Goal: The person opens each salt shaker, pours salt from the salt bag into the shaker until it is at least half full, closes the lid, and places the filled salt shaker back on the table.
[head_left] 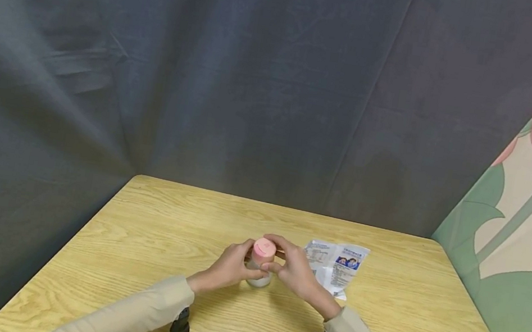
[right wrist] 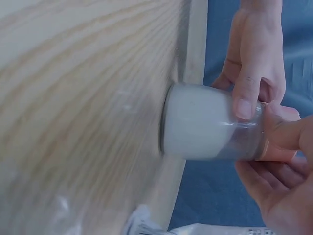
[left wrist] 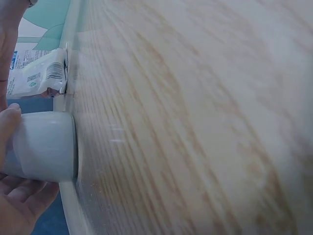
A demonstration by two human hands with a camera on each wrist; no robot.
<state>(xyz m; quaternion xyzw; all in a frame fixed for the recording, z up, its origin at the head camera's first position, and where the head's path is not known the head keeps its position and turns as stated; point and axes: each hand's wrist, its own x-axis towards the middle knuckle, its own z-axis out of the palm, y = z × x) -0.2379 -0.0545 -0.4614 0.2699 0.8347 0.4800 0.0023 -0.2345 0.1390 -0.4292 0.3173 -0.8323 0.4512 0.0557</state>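
A clear jar [right wrist: 198,122] partly filled with something white stands upright on the table. On top of it sits a pink lid [head_left: 264,247]. My left hand [head_left: 230,266] holds the jar's body from the left, its thumb [right wrist: 244,105] lying across the clear upper wall. From the right, my right hand [head_left: 296,272] grips the lid, thumb on the near side and fingers curled round the far side. Only the white lower part of the jar shows in the left wrist view.
Just right of the hands lies a creased white printed packet [head_left: 333,266] with a small blue picture. The wooden table [head_left: 177,216] is bordered by a dark curtain [head_left: 277,88] behind and a flower-patterned panel [head_left: 514,252] at the right.
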